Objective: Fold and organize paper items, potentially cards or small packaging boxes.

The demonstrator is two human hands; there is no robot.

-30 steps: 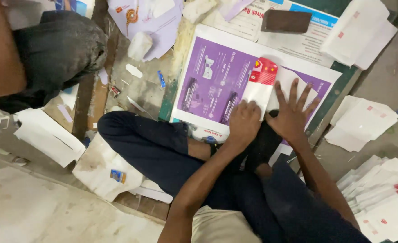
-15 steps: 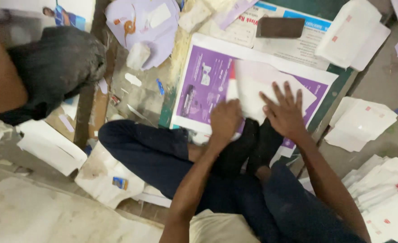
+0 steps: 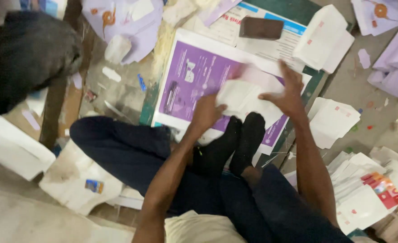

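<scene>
Floor: littered with paper scraps (concrete). Purple poster: flat, carrying white sheet. Left hand, right hand: both grasping sheet edges. Envelope stacks alongside.

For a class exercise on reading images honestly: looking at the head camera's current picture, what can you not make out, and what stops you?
- Head view: white folded paper piece under both hands is motion-blurred; its print and folds are unreadable.
- Right hand is smeared by motion; whether it grips or presses is unclear.
- Left hand covers the paper's left edge.
- Purple-and-white printed sheet: its lower edge is hidden by the black-socked feet.
- Dark rectangular block: too small to identify.
</scene>
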